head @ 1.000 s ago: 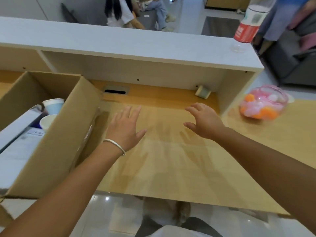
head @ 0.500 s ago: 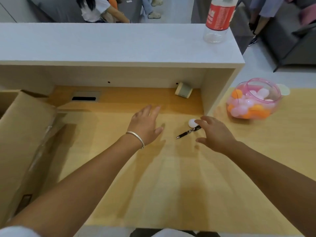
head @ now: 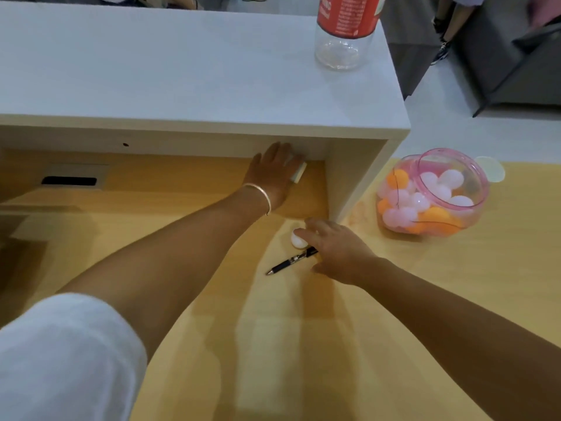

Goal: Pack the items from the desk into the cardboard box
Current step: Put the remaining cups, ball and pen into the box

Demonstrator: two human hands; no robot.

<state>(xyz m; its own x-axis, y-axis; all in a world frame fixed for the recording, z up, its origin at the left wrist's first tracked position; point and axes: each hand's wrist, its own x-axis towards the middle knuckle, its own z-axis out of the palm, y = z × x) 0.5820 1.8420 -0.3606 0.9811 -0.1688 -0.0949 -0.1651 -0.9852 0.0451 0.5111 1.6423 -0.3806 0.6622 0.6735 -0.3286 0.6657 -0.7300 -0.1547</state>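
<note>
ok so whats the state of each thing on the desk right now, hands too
left hand: reaching under the shelf, on the eraser
eraser: lying at the back, partly covered by the hand
right hand: fingers curled over the white ball
white ball: on the desk, touched by fingertips
pen: lying flat, loose
jar: tipped on its side, open, balls inside
lid: off, behind the jar
bottle: upright, looks empty

Desk layout

Pen point(head: 290, 262) lies on desk point(head: 273, 344) centre, ball point(head: 298, 239) just behind it. Small block point(head: 299, 172) sits further back under shelf point(head: 197, 71). Jar point(head: 434, 192) w/ balls stands on desk right of shelf's side wall. Bottle point(head: 346, 31) on shelf top, right end. Cable slot point(head: 71, 178) in desk, back left.
</note>
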